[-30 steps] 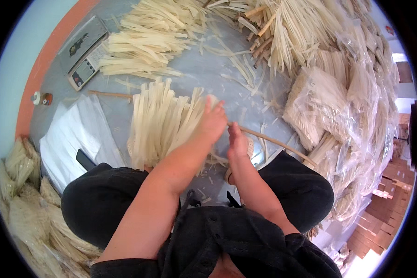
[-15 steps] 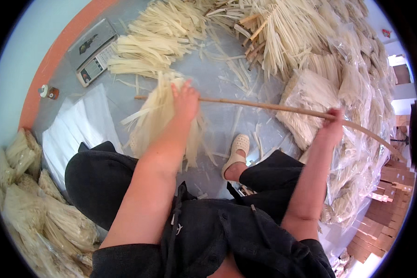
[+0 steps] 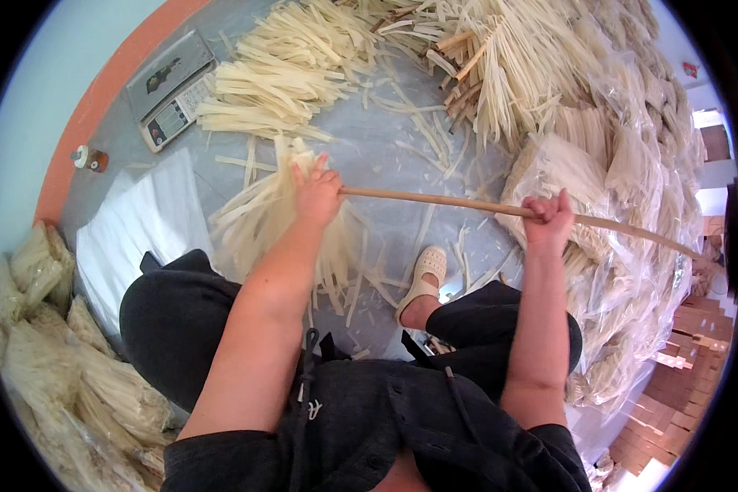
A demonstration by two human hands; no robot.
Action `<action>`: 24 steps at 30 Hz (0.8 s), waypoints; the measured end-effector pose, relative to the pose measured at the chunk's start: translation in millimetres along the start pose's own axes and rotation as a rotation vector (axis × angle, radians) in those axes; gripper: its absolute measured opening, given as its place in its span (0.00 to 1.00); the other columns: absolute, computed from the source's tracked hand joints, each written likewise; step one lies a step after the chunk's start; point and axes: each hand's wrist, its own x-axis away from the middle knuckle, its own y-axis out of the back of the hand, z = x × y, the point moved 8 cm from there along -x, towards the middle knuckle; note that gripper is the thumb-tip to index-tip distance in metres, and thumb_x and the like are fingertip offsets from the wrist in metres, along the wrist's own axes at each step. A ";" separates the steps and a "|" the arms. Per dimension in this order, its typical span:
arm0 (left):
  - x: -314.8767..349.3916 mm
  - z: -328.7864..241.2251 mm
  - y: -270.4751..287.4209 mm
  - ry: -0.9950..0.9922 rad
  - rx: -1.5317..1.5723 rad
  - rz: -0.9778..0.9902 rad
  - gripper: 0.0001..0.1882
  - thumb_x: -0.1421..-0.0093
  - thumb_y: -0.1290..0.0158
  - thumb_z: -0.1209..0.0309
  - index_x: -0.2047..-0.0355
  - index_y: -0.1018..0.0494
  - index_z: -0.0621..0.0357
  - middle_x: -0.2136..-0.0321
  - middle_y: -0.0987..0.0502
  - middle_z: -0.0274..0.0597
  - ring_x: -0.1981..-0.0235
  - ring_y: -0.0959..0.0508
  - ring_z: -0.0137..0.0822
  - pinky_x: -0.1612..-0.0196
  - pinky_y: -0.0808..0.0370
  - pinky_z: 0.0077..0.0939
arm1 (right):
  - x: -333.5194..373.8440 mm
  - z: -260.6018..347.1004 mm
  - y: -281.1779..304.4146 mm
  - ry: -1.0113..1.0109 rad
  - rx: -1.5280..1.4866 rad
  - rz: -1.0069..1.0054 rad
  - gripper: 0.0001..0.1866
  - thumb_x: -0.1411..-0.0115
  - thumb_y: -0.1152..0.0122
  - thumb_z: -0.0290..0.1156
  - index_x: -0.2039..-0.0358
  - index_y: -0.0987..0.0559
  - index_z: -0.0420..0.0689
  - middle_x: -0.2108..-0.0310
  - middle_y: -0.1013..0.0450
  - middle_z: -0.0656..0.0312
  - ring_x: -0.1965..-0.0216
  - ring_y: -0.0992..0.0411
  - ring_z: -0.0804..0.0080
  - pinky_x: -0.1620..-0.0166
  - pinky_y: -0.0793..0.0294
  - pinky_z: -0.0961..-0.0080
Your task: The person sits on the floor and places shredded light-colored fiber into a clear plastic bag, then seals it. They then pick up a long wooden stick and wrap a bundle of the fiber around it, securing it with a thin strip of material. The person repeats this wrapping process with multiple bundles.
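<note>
A long thin brown stick (image 3: 435,199) runs across in front of me, from my left hand out past my right. My left hand (image 3: 317,195) is closed at the top of a fanned bundle of long pale strips (image 3: 258,221), and the stick's left end disappears there, hidden by hand and strips. Around the stick further right, my right hand (image 3: 547,220) is curled with one finger raised. The strips hang down toward the floor, below my left hand and beside my left knee.
Heaped pale strips (image 3: 283,74) lie ahead, with another pile (image 3: 517,74) and short brown sticks (image 3: 463,61) right of it. A scale (image 3: 172,102) and small bottle (image 3: 90,159) stand left, near white sheeting (image 3: 143,217). Plastic-wrapped bundles (image 3: 619,213) line the right side.
My right hand has moved left and turned, its fingers now pointing up. The stick's left end, seen beyond my left hand before, is hidden now. The strips beneath have spread wider.
</note>
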 end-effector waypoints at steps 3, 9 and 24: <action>-7.9 -16.2 -17.5 0.008 -0.015 0.061 0.07 0.49 0.43 0.62 0.70 0.23 0.44 0.51 0.29 0.21 0.35 0.49 0.33 0.38 0.68 0.66 | -5.2 82.2 -22.6 0.254 0.201 -0.017 0.25 0.36 0.54 0.41 0.89 0.45 0.51 0.92 0.51 0.68 0.89 0.50 0.71 0.70 0.38 0.66; -6.3 31.1 -26.0 0.331 -0.073 0.356 0.16 0.47 0.45 0.58 0.57 0.25 0.39 0.45 0.34 0.28 0.33 0.56 0.37 0.41 0.67 0.71 | 0.0 378.0 61.4 0.434 0.129 0.013 0.23 0.36 0.61 0.34 0.90 0.45 0.52 0.92 0.52 0.70 0.92 0.54 0.77 0.75 0.38 0.74; 42.5 -354.1 173.4 -0.824 0.465 -0.065 0.07 0.45 0.46 0.64 0.68 0.26 0.51 0.78 0.25 0.44 0.75 0.26 0.49 0.71 0.30 0.36 | 181.0 352.3 124.8 0.702 0.067 0.447 0.14 0.41 0.48 0.37 0.68 0.24 0.37 0.64 0.26 0.48 0.53 0.32 0.51 0.42 0.42 0.48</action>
